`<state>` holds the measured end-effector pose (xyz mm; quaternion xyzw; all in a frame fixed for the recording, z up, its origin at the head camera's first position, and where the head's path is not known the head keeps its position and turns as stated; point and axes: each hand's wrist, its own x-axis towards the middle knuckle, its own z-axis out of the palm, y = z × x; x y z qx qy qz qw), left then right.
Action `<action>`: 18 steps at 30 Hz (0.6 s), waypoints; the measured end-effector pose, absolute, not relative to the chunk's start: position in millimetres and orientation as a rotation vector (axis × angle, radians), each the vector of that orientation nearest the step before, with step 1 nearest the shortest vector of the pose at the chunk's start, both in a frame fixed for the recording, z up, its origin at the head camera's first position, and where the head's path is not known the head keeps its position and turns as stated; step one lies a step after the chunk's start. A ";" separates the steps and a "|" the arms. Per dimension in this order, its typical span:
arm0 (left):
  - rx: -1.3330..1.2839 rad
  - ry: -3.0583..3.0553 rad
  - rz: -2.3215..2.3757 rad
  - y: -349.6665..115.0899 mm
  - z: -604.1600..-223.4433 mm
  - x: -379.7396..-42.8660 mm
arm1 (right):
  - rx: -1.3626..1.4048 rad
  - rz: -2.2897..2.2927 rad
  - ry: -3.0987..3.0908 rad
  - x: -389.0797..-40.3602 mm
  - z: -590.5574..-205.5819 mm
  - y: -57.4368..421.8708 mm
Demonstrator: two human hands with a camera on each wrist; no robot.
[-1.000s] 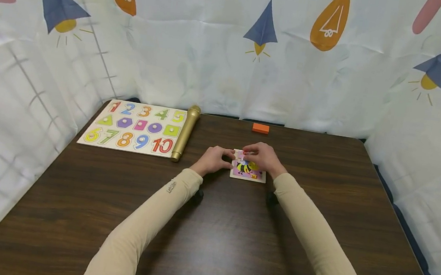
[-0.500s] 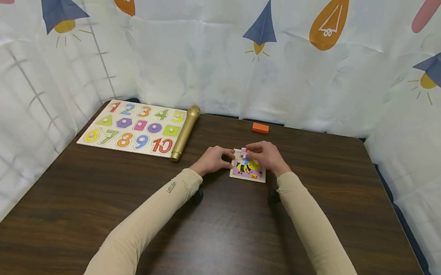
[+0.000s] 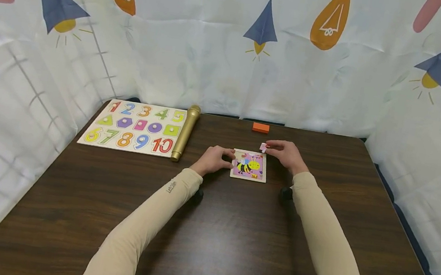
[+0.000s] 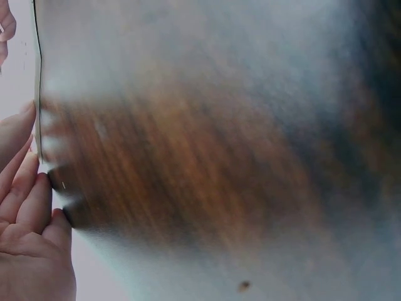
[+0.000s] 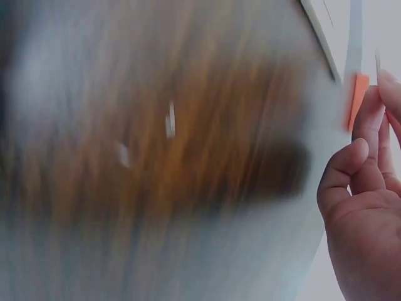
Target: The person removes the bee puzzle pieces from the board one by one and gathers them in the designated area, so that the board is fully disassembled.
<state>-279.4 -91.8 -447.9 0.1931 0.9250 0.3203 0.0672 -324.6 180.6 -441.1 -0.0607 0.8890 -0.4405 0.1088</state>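
Note:
A small square jigsaw puzzle [image 3: 251, 165] with a bee picture lies in a pale frame at the middle of the table. At its left edge rests my left hand [image 3: 215, 159], thumb and fingertips touching the frame. In the left wrist view, the thumb and extended fingers of that hand [image 4: 28, 219] meet the board's edge. My right hand [image 3: 285, 154] pinches a small pink jigsaw piece [image 3: 263, 147] just beyond the puzzle's far right corner. The right wrist view shows the piece [image 5: 378, 61] edge-on, as a thin sliver at the fingertips.
A number and shape board [image 3: 131, 144] lies at the back left, with a gold microphone-shaped tube [image 3: 185, 134] along its right edge. An orange block [image 3: 261, 128] sits near the table's far edge, beyond the puzzle. Printed fabric [image 3: 212, 71] surrounds the table's back and sides.
My right hand has lifted the pink piece from the puzzle's upper part and carried it right, past the far corner. The left hand and the frame have stayed in place.

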 end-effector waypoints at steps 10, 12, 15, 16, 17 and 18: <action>0.560 2.767 0.985 -91.3 -447.2 -278.8 | -0.101 -1.302 2.638 -326.2 -441.7 219.4; 0.562 2.767 0.984 -91.1 -446.3 -278.4 | -0.097 -1.289 2.649 -327.4 -440.7 224.6; 0.560 2.773 0.976 -91.2 -445.5 -278.2 | -0.093 -1.258 2.655 -329.0 -440.0 229.9; 0.555 2.773 0.976 -91.4 -445.6 -278.4 | -0.087 -1.250 2.654 -329.7 -440.3 231.3; 0.554 2.772 0.975 -91.5 -445.8 -278.6 | -0.088 -1.237 2.657 -330.5 -440.6 232.5; 0.552 2.772 0.975 -91.5 -446.0 -279.0 | -0.084 -1.225 2.661 -331.2 -441.1 233.2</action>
